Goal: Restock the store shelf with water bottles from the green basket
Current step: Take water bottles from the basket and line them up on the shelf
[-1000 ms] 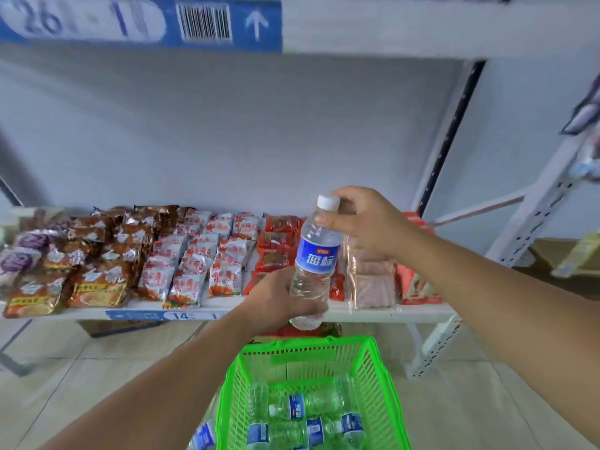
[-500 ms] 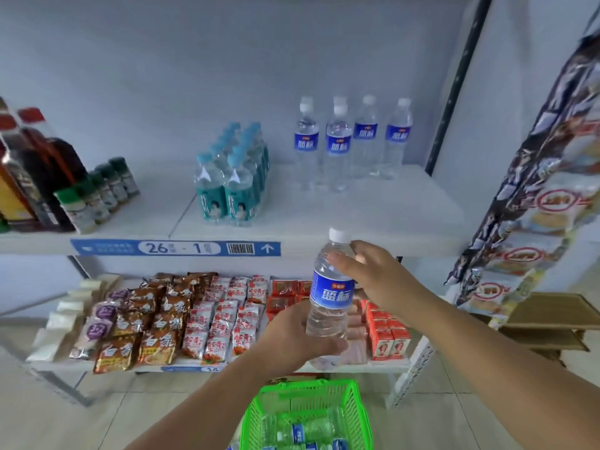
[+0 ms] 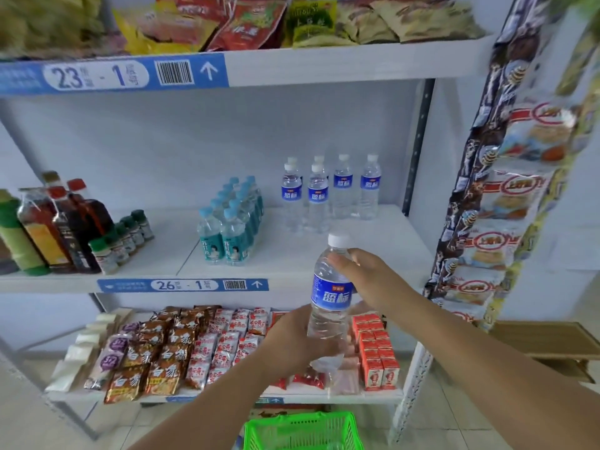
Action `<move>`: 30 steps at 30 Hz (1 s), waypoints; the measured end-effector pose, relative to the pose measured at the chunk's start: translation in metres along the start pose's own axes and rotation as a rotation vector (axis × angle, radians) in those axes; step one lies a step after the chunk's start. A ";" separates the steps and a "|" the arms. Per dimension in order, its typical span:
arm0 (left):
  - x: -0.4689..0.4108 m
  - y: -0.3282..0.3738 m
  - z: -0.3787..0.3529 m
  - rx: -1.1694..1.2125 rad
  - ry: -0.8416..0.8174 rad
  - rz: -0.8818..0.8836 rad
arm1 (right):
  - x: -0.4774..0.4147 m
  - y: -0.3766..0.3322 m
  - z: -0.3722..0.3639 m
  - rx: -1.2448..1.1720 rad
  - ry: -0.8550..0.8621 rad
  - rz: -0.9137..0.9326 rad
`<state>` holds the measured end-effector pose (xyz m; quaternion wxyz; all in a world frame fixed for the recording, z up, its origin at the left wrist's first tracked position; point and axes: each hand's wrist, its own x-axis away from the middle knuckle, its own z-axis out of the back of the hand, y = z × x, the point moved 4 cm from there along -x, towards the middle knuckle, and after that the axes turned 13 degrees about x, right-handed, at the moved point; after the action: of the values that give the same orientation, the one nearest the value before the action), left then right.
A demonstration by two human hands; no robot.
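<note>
I hold a clear water bottle (image 3: 329,300) with a blue label and white cap upright in front of the shelves. My left hand (image 3: 292,339) wraps its lower body and my right hand (image 3: 367,277) grips its neck just under the cap. Several matching bottles (image 3: 328,190) stand in a group at the back right of the white middle shelf (image 3: 373,251). The green basket (image 3: 302,428) sits on the floor below my arms, with only its top rim in view.
Teal-labelled small bottles (image 3: 232,228) stand left of the water bottles, with sauce bottles (image 3: 61,228) further left. Snack packets (image 3: 181,349) and red cartons (image 3: 376,349) fill the lower shelf. Hanging snack strips (image 3: 500,203) drape at the right. The shelf above holds bagged goods.
The view has tilted up from the basket to the shelves. Both hands have raised the bottle from the lower shelf's height to the front edge of the middle shelf.
</note>
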<state>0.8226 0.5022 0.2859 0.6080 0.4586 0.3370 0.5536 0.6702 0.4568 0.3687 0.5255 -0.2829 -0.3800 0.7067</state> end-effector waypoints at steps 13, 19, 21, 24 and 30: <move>-0.081 0.029 0.006 -0.133 0.022 -0.120 | -0.059 -0.005 0.032 -0.038 0.039 -0.068; -0.162 0.027 0.018 -0.089 0.024 -0.161 | -0.122 0.013 0.051 -0.112 0.072 -0.198; -0.185 0.023 0.018 -0.051 0.026 -0.156 | -0.140 0.020 0.054 -0.128 0.096 -0.228; -0.210 0.008 0.016 -0.006 0.043 -0.141 | -0.158 0.031 0.049 -0.124 0.091 -0.272; -0.260 0.002 0.013 0.020 0.007 -0.116 | -0.192 0.045 0.058 -0.152 0.143 -0.276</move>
<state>0.7924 0.2442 0.2673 0.6331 0.4425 0.3707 0.5157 0.6556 0.2516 0.3632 0.6203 -0.3163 -0.4293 0.5753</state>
